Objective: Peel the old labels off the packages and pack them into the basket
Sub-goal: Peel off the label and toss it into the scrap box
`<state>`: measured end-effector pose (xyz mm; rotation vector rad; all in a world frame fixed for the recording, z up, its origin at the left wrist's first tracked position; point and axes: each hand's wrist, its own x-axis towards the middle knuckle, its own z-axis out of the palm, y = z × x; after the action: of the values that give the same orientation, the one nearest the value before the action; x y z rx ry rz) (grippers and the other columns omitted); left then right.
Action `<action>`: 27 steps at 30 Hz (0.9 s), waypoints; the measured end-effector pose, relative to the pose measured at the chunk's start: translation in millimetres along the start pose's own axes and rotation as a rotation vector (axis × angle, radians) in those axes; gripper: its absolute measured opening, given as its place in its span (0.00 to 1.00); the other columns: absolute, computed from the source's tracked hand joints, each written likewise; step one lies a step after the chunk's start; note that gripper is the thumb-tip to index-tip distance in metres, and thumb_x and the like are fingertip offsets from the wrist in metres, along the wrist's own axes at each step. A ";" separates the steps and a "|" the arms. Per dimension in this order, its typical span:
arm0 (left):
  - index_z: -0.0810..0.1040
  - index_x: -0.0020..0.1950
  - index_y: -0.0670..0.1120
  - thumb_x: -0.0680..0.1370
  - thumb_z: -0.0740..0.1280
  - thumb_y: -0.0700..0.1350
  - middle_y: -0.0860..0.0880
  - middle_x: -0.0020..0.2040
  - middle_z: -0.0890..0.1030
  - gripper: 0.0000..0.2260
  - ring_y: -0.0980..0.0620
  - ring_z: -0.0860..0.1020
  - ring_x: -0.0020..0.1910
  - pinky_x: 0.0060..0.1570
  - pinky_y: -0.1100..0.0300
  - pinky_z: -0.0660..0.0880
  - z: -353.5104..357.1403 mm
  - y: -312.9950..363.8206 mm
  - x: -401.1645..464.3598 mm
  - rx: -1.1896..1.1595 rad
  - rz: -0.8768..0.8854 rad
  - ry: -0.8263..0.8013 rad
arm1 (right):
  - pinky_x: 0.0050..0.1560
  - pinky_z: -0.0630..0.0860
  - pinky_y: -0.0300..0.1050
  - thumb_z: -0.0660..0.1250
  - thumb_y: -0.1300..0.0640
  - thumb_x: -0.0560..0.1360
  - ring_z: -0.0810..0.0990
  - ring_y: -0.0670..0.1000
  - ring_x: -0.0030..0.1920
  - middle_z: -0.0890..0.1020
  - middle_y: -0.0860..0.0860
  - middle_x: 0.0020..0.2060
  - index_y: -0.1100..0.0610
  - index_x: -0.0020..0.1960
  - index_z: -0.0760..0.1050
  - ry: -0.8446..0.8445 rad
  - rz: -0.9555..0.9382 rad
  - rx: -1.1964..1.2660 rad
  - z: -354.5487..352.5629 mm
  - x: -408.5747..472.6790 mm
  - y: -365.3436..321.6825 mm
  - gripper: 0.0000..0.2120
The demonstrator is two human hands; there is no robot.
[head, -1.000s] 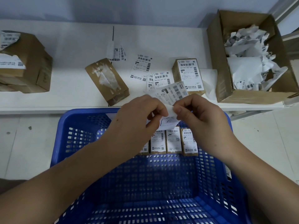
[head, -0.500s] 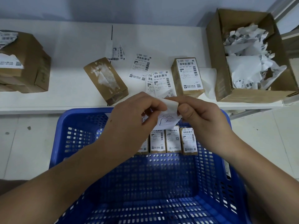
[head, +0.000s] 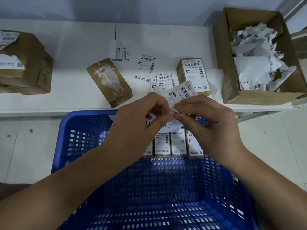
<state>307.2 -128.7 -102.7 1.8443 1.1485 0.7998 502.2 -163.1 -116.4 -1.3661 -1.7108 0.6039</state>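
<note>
While both hands hover over the far rim of the blue basket (head: 63, 140), the left hand (head: 137, 123) and the right hand (head: 209, 123) are pinched together on one loose label (head: 180, 92), fingertips meeting at its near end, where the paper looks rolled or folded into a small white nub. Neither hand grasps a package; each is closed only on that strip of paper. The label rises from the pinch toward the far right, its long axis slanting that way, with the printed barcode face turned up and its free end hanging above the white table (head: 74, 47), just near a labelled package (head: 192, 75) standing there. To do this step well, I would judge the sticky side should be kept from folding onto itself or onto the fingers, and the strip rolled tight from the pinched end so it drops cleanly into the cardboard box (head: 222, 67) of paper scraps at the far right. A peeled package (head: 109, 82) lies on the table to the left, its bare face showing adhesive residue, its length running from far left to near right. Several small packages (head: 178, 143) already stand in a row inside the basket, against its far wall.
</note>
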 end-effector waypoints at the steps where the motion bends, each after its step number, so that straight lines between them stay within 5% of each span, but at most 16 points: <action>1: 0.80 0.49 0.53 0.78 0.73 0.44 0.60 0.47 0.83 0.05 0.61 0.81 0.49 0.49 0.70 0.75 -0.8 0.4 0.5 -0.016 -0.008 0.007 | 0.52 0.78 0.39 0.73 0.59 0.76 0.83 0.46 0.51 0.84 0.51 0.49 0.59 0.53 0.85 0.002 -0.001 0.005 0.1 0.0 -0.3 0.07; 8: 0.84 0.48 0.50 0.78 0.71 0.43 0.62 0.42 0.79 0.03 0.68 0.77 0.47 0.48 0.77 0.69 -3.2 -3.9 2.1 0.142 0.146 0.040 | 0.51 0.77 0.38 0.71 0.58 0.78 0.82 0.44 0.53 0.84 0.47 0.50 0.53 0.50 0.84 0.051 0.075 0.041 0.2 1.9 -6.1 0.03; 12: 0.87 0.50 0.51 0.79 0.67 0.45 0.54 0.42 0.80 0.08 0.60 0.76 0.44 0.43 0.73 0.70 -1.4 -9.2 1.0 0.222 0.260 0.069 | 0.51 0.79 0.41 0.71 0.58 0.77 0.84 0.46 0.51 0.85 0.43 0.49 0.50 0.50 0.83 0.066 0.139 0.052 1.6 2.8 -7.7 0.04; 18: 0.86 0.53 0.54 0.78 0.70 0.44 0.54 0.45 0.83 0.08 0.58 0.79 0.46 0.44 0.68 0.74 -3.1 -11.1 1.7 0.223 0.213 0.035 | 0.50 0.79 0.38 0.71 0.55 0.76 0.85 0.44 0.48 0.86 0.40 0.45 0.45 0.50 0.82 0.094 0.230 0.078 -7.5 8.4 -6.8 0.06; 23: 0.87 0.53 0.55 0.79 0.69 0.44 0.58 0.44 0.78 0.10 0.62 0.74 0.47 0.45 0.79 0.69 -4.9 -12.2 2.9 0.263 0.192 -0.041 | 0.48 0.78 0.34 0.70 0.55 0.76 0.84 0.42 0.47 0.86 0.41 0.45 0.48 0.50 0.83 0.081 0.253 0.045 -7.1 7.7 -5.9 0.05; 27: 0.87 0.56 0.54 0.79 0.68 0.42 0.54 0.43 0.78 0.11 0.58 0.74 0.45 0.45 0.69 0.72 -4.1 -17.5 3.2 0.317 0.230 -0.062 | 0.45 0.79 0.40 0.70 0.56 0.77 0.84 0.46 0.44 0.86 0.43 0.43 0.47 0.49 0.82 0.082 0.273 0.035 -7.0 7.6 -5.3 0.04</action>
<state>297.9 -119.9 -115.7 2.2798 1.0840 0.7113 504.8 -158.4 -106.2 -1.5904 -1.4536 0.7160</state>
